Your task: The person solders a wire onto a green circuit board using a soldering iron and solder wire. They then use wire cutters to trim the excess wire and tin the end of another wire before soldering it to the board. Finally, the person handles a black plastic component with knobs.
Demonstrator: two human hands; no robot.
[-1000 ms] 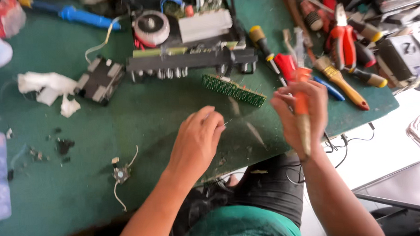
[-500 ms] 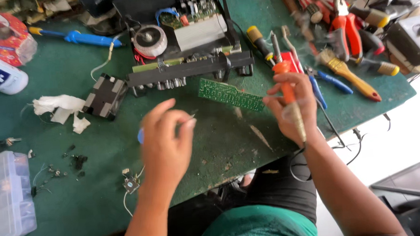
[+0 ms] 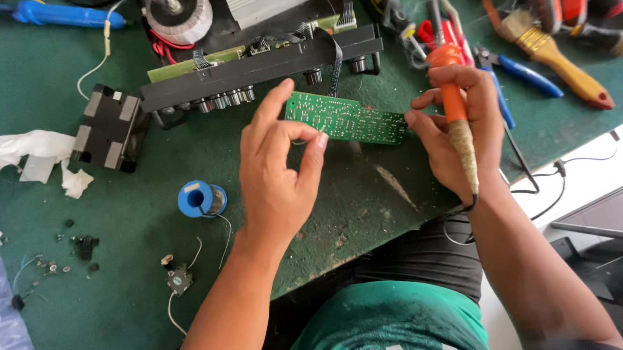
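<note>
A long green circuit board [image 3: 351, 119] lies on the green mat in front of a black panel with knobs [image 3: 251, 72]. My left hand [image 3: 280, 180] pinches at the board's left end, index finger raised over its corner and thumb at its lower edge. My right hand [image 3: 457, 137] grips a soldering iron [image 3: 454, 102] by its orange handle, with the cord-wrapped part running down past the wrist. A fingertip of that hand touches the board's right end. A blue spool of solder [image 3: 200, 199] sits left of my left hand.
Behind the panel sit a round transformer [image 3: 176, 13] and an open chassis. A black block [image 3: 110, 128] and crumpled tissue [image 3: 34, 155] lie at left, with small loose parts [image 3: 83, 248] nearer me. Pliers, screwdrivers and a brush [image 3: 558, 49] crowd the right; cables hang off the mat's edge [image 3: 536, 179].
The camera has come closer. My left hand moved up and right from over the mat to the board's left end. My right hand stays at the board's right end with the iron.
</note>
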